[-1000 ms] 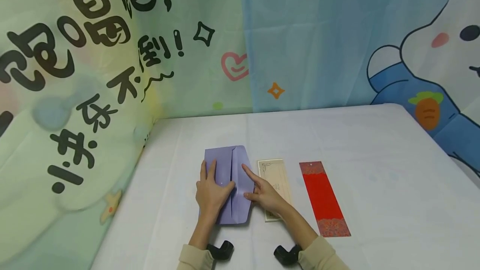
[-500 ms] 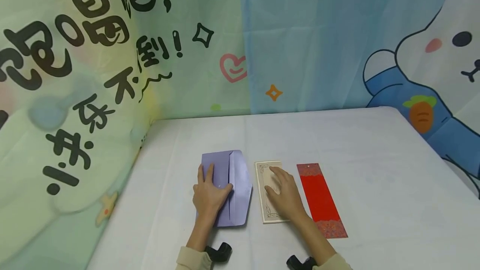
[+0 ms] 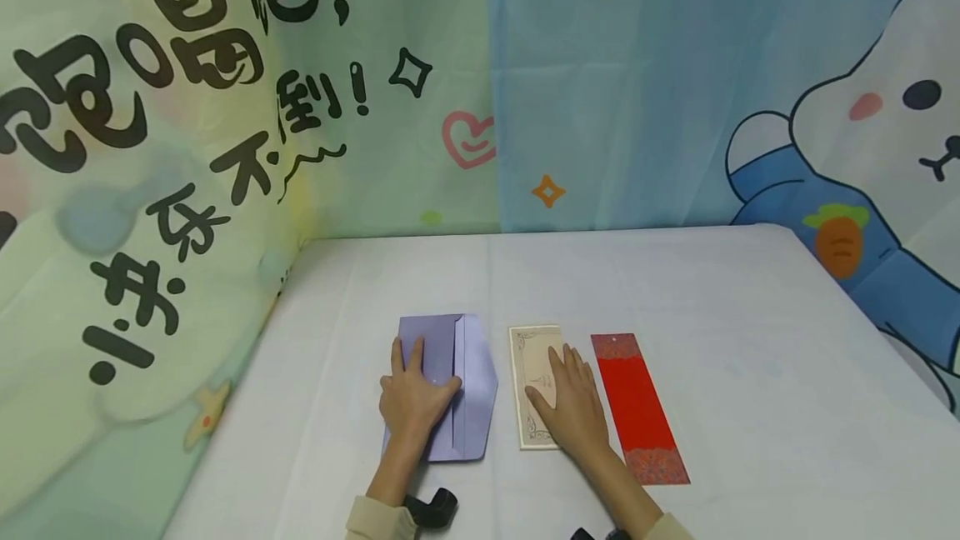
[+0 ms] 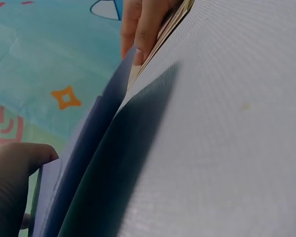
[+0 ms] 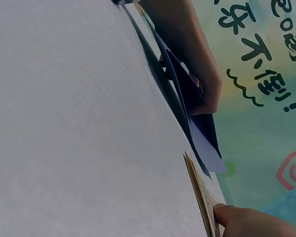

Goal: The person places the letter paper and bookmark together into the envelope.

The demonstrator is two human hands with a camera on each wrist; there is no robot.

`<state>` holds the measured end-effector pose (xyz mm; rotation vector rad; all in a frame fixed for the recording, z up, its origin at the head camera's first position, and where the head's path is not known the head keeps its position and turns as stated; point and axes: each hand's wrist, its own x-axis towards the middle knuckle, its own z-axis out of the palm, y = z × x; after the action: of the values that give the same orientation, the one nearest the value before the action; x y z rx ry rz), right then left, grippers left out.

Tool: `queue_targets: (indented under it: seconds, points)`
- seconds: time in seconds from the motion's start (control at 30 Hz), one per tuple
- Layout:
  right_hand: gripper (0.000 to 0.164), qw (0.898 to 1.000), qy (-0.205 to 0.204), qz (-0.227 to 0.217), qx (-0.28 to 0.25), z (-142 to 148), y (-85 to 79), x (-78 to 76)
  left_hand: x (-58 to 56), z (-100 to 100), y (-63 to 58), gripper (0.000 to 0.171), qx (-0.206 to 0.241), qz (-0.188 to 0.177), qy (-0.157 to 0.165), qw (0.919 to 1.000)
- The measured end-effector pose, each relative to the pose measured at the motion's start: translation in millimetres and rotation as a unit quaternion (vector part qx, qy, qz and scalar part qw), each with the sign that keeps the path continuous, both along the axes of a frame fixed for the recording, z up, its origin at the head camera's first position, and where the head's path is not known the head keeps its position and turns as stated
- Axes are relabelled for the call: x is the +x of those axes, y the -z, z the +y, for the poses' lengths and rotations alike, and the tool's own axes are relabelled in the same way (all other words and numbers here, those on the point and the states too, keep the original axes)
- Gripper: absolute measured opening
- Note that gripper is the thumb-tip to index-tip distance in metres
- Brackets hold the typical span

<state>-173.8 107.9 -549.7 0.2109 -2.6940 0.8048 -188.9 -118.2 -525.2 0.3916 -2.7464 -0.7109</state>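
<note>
My left hand [image 3: 416,402] holds a purple paper envelope [image 3: 476,394], thumb on its upper face near the flap fold. In the right wrist view, fingertips show beneath the envelope [image 5: 204,131], which stands a little off the table and casts a shadow. My right hand [image 3: 576,415] rests over the right side of a cream paper stack [image 3: 531,382] with an ornate printed border. Its fingers are extended, and its thumb touches the upper face. Several thin layers show along the edge of the stack [image 5: 201,190].
A red paper strip [image 3: 645,411] with patterned ends and a small hole at the top lies right of the cream stack. White cloth [image 3: 750,357] covers the table. Printed curtains [image 3: 600,107] stand at the back and left.
My right hand has left the envelope's flap and moved right onto the cream stack, its fingers straightening. My left hand has stayed on the envelope.
</note>
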Motion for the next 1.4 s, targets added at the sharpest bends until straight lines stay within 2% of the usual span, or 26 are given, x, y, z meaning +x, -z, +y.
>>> queue_targets:
  seconds: [0.27,0.77,0.87,1.03,1.17,1.3,1.4]
  points:
    - [0.071,1.0,0.001,-0.022,-0.004,-0.2,-2.6,-0.3,-0.3,0.0,0.5,0.087,-0.005,0.005,0.0,1.0]
    - [0.07,1.0,0.005,-0.016,0.006,0.3,-0.8,0.2,1.9,0.6,2.4,0.087,-0.002,0.002,0.003,1.0]
    - [0.07,1.0,0.0,-0.002,-0.022,1.1,-0.2,-0.9,2.0,0.6,2.4,0.087,-0.002,0.006,0.002,1.0]
    - [0.077,0.993,-0.006,0.018,-0.114,2.5,-0.3,-5.4,1.5,0.6,2.4,0.087,-0.004,0.009,0.002,0.9999]
    - [0.075,0.986,0.004,-0.01,-0.166,2.9,-6.0,-7.9,0.4,0.0,2.9,0.087,-0.004,0.013,0.001,0.9999]
    - [0.071,0.981,0.012,-0.052,-0.186,3.8,-15.9,-7.3,-0.3,-0.9,3.0,0.087,-0.007,0.015,0.0,0.9999]
    - [0.07,0.981,0.009,-0.064,-0.185,5.7,-23.5,-6.5,-0.2,-1.1,3.0,0.087,-0.007,0.013,0.002,0.9999]
